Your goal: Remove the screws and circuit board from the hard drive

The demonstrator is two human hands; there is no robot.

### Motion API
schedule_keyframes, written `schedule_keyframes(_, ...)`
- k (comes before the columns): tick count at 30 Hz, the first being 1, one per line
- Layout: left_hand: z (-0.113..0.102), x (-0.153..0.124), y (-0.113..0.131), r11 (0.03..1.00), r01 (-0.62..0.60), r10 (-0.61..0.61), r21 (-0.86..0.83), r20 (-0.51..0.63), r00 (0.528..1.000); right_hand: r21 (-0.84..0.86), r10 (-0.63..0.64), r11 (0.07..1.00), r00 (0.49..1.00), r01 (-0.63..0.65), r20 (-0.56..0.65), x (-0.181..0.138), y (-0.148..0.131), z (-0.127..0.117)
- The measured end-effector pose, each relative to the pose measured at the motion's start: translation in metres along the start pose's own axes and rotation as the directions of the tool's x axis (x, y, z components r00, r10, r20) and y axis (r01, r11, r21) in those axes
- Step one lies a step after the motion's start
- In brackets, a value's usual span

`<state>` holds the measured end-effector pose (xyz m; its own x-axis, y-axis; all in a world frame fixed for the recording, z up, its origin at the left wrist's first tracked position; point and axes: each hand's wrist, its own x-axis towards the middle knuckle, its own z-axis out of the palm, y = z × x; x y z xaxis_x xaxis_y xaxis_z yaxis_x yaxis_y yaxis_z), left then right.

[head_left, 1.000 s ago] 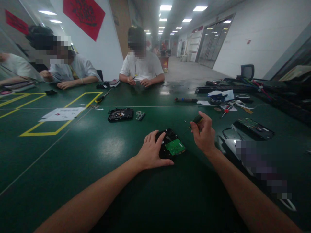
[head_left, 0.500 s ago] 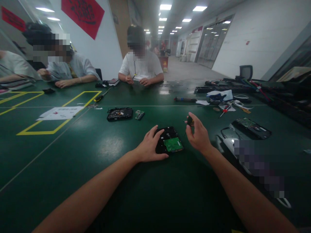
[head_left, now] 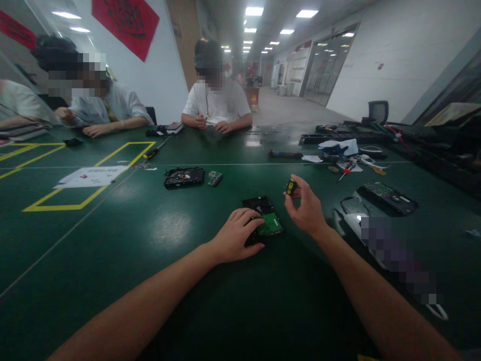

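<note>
A hard drive (head_left: 268,204) with a green circuit board (head_left: 271,224) on its upper face lies on the table in front of me. My left hand (head_left: 236,234) is bent over its left side, fingers reaching onto the board and thumb along the near edge. The hand covers much of the drive's left part. To the right, above the table, my right hand (head_left: 306,206) pinches a black-and-yellow screwdriver (head_left: 290,187) between thumb and fingers. Only its handle shows clearly; I cannot make out the shaft.
Beyond the hands lie an opened hard drive (head_left: 184,177) and a loose circuit board (head_left: 215,178). Another hard drive (head_left: 387,198) lies right, near a blurred bag-like item (head_left: 391,250). A yellow-handled screwdriver (head_left: 152,152) and paper (head_left: 90,176) are left. A person (head_left: 216,103) sits opposite.
My left hand has come down and closed over the drive's left side, its fingers now on the board. The screwdriver in my right hand has turned, showing its yellow parts.
</note>
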<state>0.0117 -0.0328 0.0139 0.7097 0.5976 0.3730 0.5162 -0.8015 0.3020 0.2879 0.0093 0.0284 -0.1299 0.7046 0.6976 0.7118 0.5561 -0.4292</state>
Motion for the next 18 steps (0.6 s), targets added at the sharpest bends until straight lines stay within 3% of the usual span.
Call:
schedule_keyframes(10,0.004,0.003,-0.002,1.000,-0.008,0.009,0.029,-0.027,1.000,0.061,0.062,0.997,0.975,-0.050,-0.214,0.007,-0.009,-0.009)
schedule_keyframes(18,0.004,0.007,0.000,1.000,-0.011,0.011,0.007,0.005,1.000,0.216,0.080,0.975,0.983,-0.043,-0.167,-0.001,-0.028,0.002)
